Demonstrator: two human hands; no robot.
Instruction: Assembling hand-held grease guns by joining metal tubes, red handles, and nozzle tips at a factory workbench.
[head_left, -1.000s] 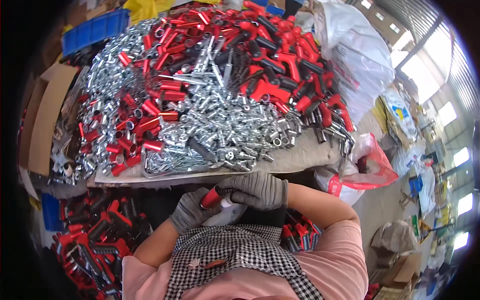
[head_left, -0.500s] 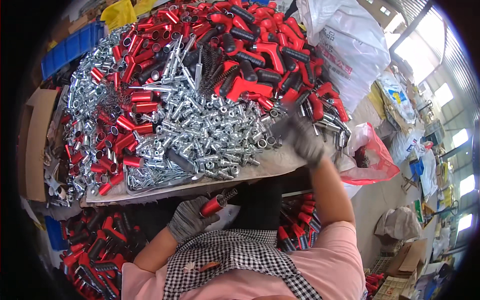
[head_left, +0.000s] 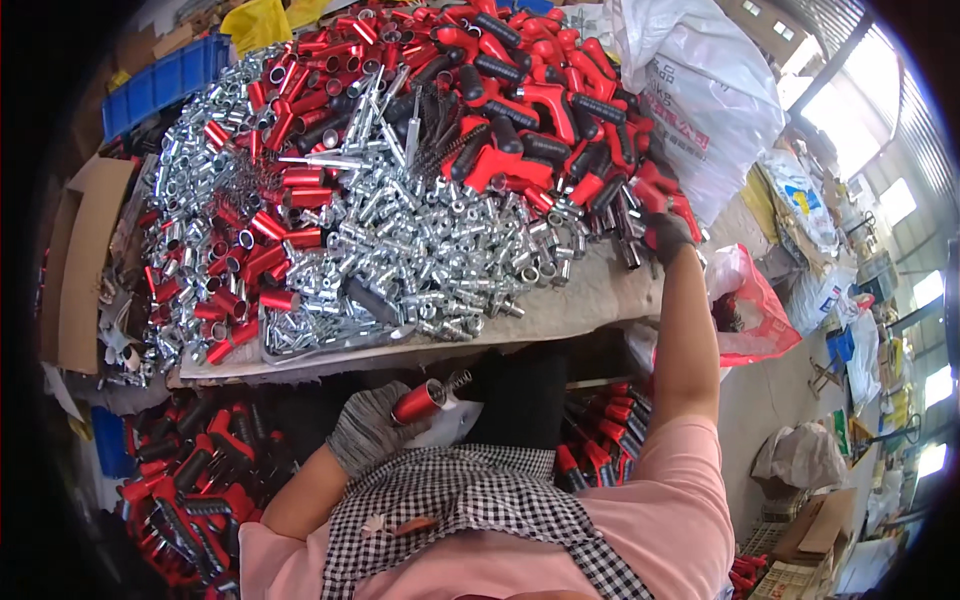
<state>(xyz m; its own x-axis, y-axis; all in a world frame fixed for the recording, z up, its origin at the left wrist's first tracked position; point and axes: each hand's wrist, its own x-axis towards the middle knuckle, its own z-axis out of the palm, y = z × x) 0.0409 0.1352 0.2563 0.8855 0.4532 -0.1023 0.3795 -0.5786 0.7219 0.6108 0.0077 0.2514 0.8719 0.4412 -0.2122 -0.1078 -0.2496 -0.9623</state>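
Note:
In my left hand [head_left: 365,428], which wears a grey knit glove, sits a red metal sleeve [head_left: 418,401], held above my lap. A thin coil spring [head_left: 458,379] sticks out of the sleeve's end. My right hand [head_left: 668,236], gloved too, reaches to the right edge of the table among red pistol-shaped handles [head_left: 683,214] and silver metal tubes [head_left: 627,228]. Its fingers are curled downward by a bit of red; what they grip is mostly hidden. Silver threaded fittings [head_left: 430,240] lie heaped in the middle, next to loose red sleeves [head_left: 265,262] and dark springs [head_left: 432,130].
A white woven sack [head_left: 700,110] stands at the far right of the table, with a red-and-white plastic bag [head_left: 765,330] below it. More red-and-black handles [head_left: 195,490] are piled low at the left. A cardboard box [head_left: 90,265] and a blue bin [head_left: 165,85] border the left side.
My right hand has moved right and up, from above the table's front part to the handles and tubes at its right edge. The left hand keeps hold of the sleeve and spring.

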